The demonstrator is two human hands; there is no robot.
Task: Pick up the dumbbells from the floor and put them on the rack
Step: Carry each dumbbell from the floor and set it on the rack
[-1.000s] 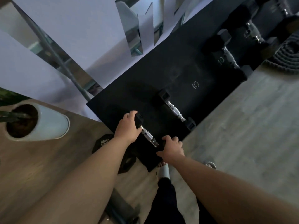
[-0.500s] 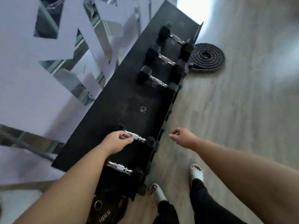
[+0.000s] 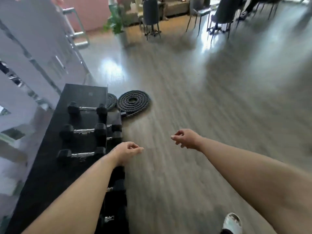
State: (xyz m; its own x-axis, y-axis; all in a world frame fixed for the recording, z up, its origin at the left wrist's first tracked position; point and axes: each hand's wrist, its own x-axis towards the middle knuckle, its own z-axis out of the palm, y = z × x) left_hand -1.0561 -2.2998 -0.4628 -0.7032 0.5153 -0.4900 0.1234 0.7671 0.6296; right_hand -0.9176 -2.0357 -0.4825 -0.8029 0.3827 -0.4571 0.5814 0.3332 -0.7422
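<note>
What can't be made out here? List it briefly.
- Lower rack shelf, head view: the left forearm and deep shadow hide most of its dumbbells.
- Weight markings on the top-shelf dumbbells: too blurred to read.
- Far chairs and furniture: smeared by motion blur.
- Foot: cut off by the bottom edge.
</note>
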